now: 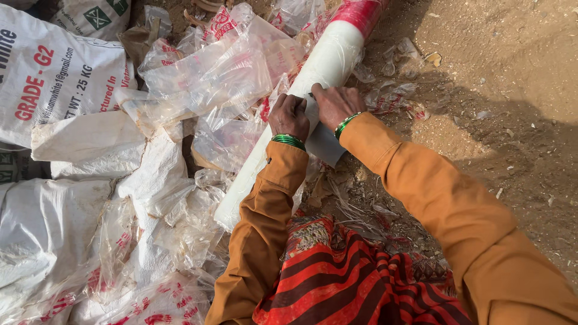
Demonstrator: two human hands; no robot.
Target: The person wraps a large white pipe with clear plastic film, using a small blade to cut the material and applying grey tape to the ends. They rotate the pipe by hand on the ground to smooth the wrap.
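Striped cloth (pixel 349 283) covers the lap. Both hands, left (pixel 289 115) and right (pixel 335 103), pinch the roll's (pixel 325 63) wrap closed-fingered on the ground (pixel 500 78). Peeling seems underway; next needs a firm pull.

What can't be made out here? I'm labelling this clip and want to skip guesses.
- Head view: fingertips of the left hand and right hand curl onto the white roll, so any small tool is hidden.
- The roll's far end is cut off by the top edge.
- Its near end is hidden by the orange sleeve.
- What the white sacks contain is hidden.
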